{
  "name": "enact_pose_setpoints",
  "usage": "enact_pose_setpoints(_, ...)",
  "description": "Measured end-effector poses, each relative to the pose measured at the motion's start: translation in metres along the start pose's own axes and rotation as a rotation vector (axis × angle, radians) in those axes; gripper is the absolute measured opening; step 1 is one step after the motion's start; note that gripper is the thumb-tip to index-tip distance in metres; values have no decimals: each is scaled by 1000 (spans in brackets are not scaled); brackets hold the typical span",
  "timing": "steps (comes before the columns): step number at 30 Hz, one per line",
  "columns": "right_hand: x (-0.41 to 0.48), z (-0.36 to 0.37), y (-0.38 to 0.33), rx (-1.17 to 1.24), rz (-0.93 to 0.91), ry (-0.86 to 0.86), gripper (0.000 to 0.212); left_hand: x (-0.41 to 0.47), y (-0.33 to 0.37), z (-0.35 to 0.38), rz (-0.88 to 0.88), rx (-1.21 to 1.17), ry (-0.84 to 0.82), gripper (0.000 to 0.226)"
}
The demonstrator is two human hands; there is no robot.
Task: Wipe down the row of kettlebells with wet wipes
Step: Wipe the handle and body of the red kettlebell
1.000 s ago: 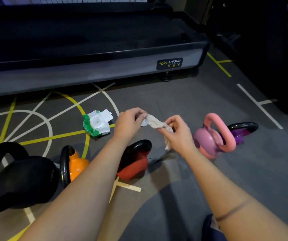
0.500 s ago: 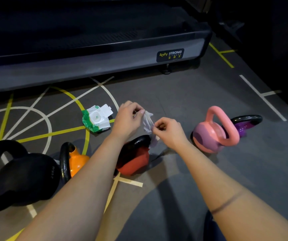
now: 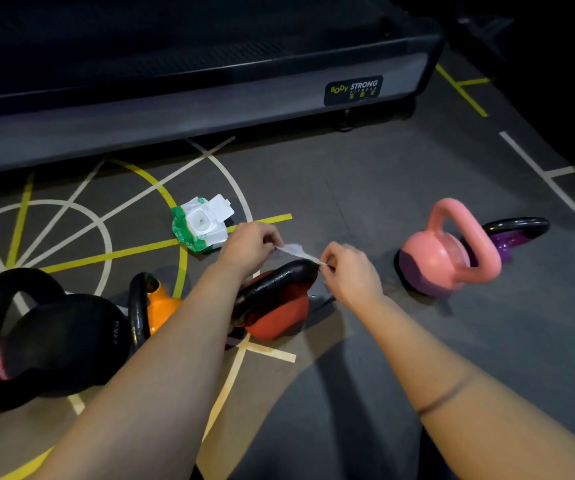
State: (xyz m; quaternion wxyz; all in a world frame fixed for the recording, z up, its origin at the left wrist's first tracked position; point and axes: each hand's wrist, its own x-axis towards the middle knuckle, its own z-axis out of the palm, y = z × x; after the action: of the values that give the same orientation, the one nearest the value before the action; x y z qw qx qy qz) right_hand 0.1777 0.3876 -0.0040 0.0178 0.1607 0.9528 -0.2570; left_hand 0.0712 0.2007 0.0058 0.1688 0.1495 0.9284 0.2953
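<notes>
From the head view, the only one I have, the row of kettlebells runs across the floor in front of a treadmill. From my left there is a big black kettlebell, an orange kettlebell, a red kettlebell, a pink kettlebell and, just behind that one, a purple kettlebell. The wipes pack lies beyond the red one with its lid flipped open.

The wet wipe is in the air just above the red kettlebell's black handle. It is pulled into a narrow strip between my two hands. The left hand pinches one end with its fingers curled, and the right hand pinches the other end the same way. I cannot tell whether the wipe touches the handle.

I judge the wipe to be light, limp and damp (the sort that twists into a rope and tears if I tug hard). I would hold it by its edges only long enough to open it flat. Then I would lay it over the fingers so the palm can press it down.

The kettlebells look heavy and rigid, so they should stay put under a rubbing hand. The rounded bodies could rock, though, and the red one seems to sit tilted. The handle is the natural place to steady each one. I would brace there with one hand and wipe with the other.
</notes>
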Motion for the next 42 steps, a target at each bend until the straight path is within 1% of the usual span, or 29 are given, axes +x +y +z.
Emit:
enact_pose_setpoints(1,-4,4,0,49,21,-17,9,-1,-3,3,-36,-8,-73,32)
enact_pose_setpoints(3,-9,12,2,208,173,-88,14,-5,-5,9,-98,-50,-220,26)
enact_pose_setpoints(4,-12,15,1,313,263,-139,19,-6,-5,11,-119,-72,-268,21)
enact_pose_setpoints(6,-17,21,1,547,359,-220,29,-8,-2,10,-180,-154,-336,13)
enact_pose_setpoints(7,-19,26,3,602,350,-224,29,-7,1,9,-218,-190,-371,13)
enact_pose_setpoints(9,-25,29,4,552,248,-221,14,-7,8,5,-289,-272,-425,22)
enact_pose_setpoints(10,-27,30,6,523,193,-231,6,-6,11,4,-351,-360,-455,27)
enact_pose_setpoints(11,-29,28,9,515,136,-263,5,-6,15,4,-409,-452,-483,28)
enact_pose_setpoints(12,-31,27,13,511,84,-314,11,-6,17,3,-427,-494,-519,26)
enact_pose_setpoints(13,-31,26,16,502,39,-360,16,-5,18,2,-416,-488,-561,26)
enact_pose_setpoints(14,-30,25,18,478,21,-370,17,-3,17,1,-377,-433,-591,32)
enact_pose_setpoints(16,-25,23,17,399,18,-308,12,-3,12,2,-255,-247,-613,56)
enact_pose_setpoints(18,-19,20,11,284,45,-181,11,-8,12,6,-215,-173,-554,77)
enact_pose_setpoints(19,-17,19,7,218,60,-107,10,-10,12,10,-205,-155,-520,82)
enact_pose_setpoints(20,-16,20,4,170,73,-41,15,-12,12,14,-192,-144,-501,81)
enact_pose_setpoints(22,-12,24,6,200,82,22,35,-13,12,18,-190,-162,-482,70)
enact_pose_setpoints(23,-9,26,9,232,67,-2,46,-14,12,16,-202,-198,-479,66)
enact_pose_setpoints(25,-1,29,17,239,-37,-136,67,-16,12,12,-235,-246,-465,61)
enact_pose_setpoints(26,3,32,21,224,-95,-193,68,-18,13,11,-247,-257,-455,55)
enact_pose_setpoints(28,8,36,23,227,-161,-218,60,-23,14,9,-255,-293,-426,41)
enact_pose_setpoints(30,10,40,23,225,-201,-185,50,-29,12,6,-256,-331,-351,34)
enact_pose_setpoints(32,12,42,22,174,-281,-113,41,-35,0,5,-262,-403,-238,31)
enact_pose_setpoints(33,14,45,23,155,-307,-72,39,-39,-6,5,-254,-420,-168,29)
enact_pose_setpoints(34,16,48,23,152,-310,-44,38,-44,-13,6,-237,-421,-106,26)
enact_pose_setpoints(36,16,54,20,170,-287,-41,34,-59,-24,10,-220,-452,-2,23)
enact_pose_setpoints(37,17,57,18,183,-284,-39,32,-67,-28,12,-225,-462,30,23)
enact_pose_setpoints(39,16,60,15,228,-281,-3,30,-79,-32,16,-231,-434,36,30)
enact_pose_setpoints(42,13,56,9,212,-334,131,26,-82,-35,20,-206,-385,48,39)
